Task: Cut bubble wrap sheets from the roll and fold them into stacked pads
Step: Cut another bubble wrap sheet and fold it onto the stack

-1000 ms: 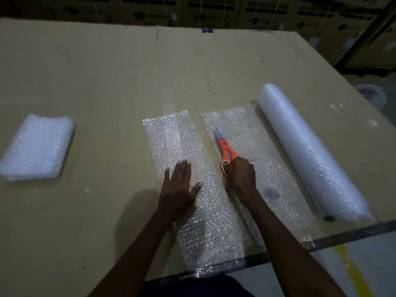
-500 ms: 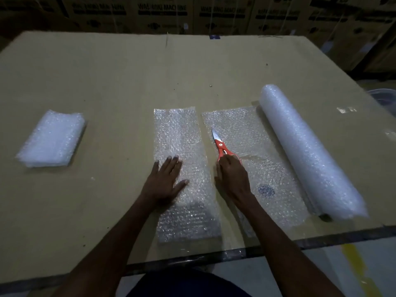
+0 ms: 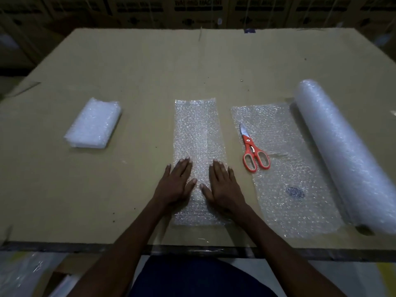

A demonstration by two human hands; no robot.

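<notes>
Head view: my left hand (image 3: pixel 176 185) and right hand (image 3: pixel 222 186) lie flat, fingers straight, side by side on the near half of the narrow cut strip of clear bubble wrap (image 3: pixel 197 133), holding nothing. Strip lies lengthwise mid-table on the brown cardboard tabletop (image 3: pixel 132 78). Orange-handled scissors (image 3: pixel 252 152) rest, blades together, on the unrolled clear bubble sheet (image 3: pixel 287 168) to the right, which joins the white bubble wrap roll (image 3: pixel 340 151). Folded white bubble pad stack (image 3: pixel 93 124) sits far left, well apart.
</notes>
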